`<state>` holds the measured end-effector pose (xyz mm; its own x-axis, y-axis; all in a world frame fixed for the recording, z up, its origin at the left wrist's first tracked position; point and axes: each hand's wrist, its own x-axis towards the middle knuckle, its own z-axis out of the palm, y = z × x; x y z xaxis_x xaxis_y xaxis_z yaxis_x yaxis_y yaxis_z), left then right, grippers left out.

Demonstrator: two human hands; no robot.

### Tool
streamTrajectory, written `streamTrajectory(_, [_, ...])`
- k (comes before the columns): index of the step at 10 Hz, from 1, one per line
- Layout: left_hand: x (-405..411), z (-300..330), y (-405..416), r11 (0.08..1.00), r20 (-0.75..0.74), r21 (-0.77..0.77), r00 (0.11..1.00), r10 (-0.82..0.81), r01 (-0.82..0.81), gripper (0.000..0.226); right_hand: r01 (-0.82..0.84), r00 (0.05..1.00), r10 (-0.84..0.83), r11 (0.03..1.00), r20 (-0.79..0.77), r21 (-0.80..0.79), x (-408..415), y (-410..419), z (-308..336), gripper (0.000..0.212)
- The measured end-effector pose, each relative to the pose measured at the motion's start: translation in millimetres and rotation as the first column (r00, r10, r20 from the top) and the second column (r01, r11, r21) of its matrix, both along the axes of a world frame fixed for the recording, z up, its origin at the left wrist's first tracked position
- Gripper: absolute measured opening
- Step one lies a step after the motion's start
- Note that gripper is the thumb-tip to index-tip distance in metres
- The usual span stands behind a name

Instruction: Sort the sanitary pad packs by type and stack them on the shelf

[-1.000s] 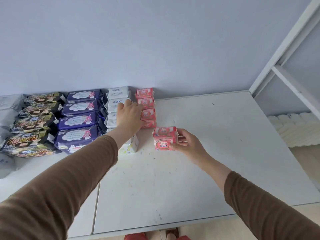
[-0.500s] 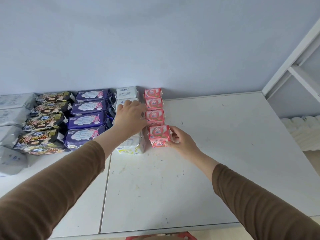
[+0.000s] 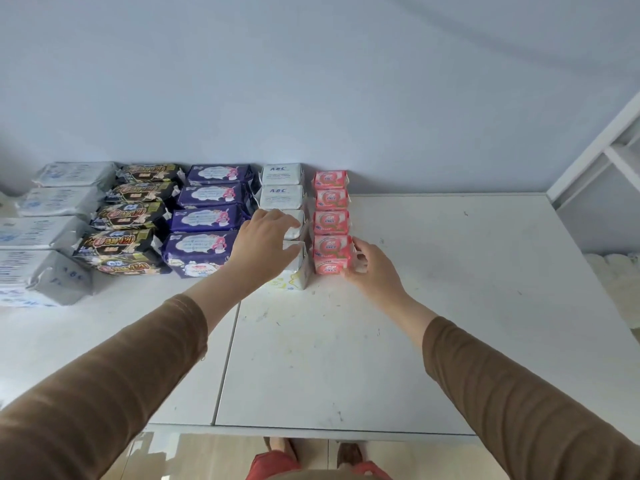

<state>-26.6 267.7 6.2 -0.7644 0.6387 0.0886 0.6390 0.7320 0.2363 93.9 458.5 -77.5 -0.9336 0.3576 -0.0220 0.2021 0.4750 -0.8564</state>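
Pad packs stand in rows by type on the white shelf (image 3: pixel 450 306): grey-white packs (image 3: pixel 59 202) at far left, black-gold packs (image 3: pixel 135 216), purple packs (image 3: pixel 211 216), white ABC packs (image 3: pixel 282 192) and small pink packs (image 3: pixel 330 199). The nearest pink pack (image 3: pixel 330 254) sits at the front of the pink row, touching the one behind it. My right hand (image 3: pixel 370 265) grips its right side with thumb and fingers. My left hand (image 3: pixel 266 240) rests with fingers spread on the two nearest white ABC packs (image 3: pixel 298 268), hiding their tops.
A pale blue wall runs behind the rows. A white shelf frame (image 3: pixel 595 154) rises at the right, with white rolled items (image 3: pixel 620 271) beyond it. The shelf's front edge (image 3: pixel 311 431) lies near me, floor and feet below it.
My right hand has carried the pink pack left and back until it sits against the front of the pink row. My left hand has slid onto the nearest white packs.
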Motion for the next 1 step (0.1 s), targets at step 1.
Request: streamTrajectory(1, [8.6,0.5,-10.6,1.000,0.014,0.020,1.000,-0.007,0.007,0.044,0.071,0.997,-0.073,0.988,0.014,0.138,6.3,0.3,8.2,0.059])
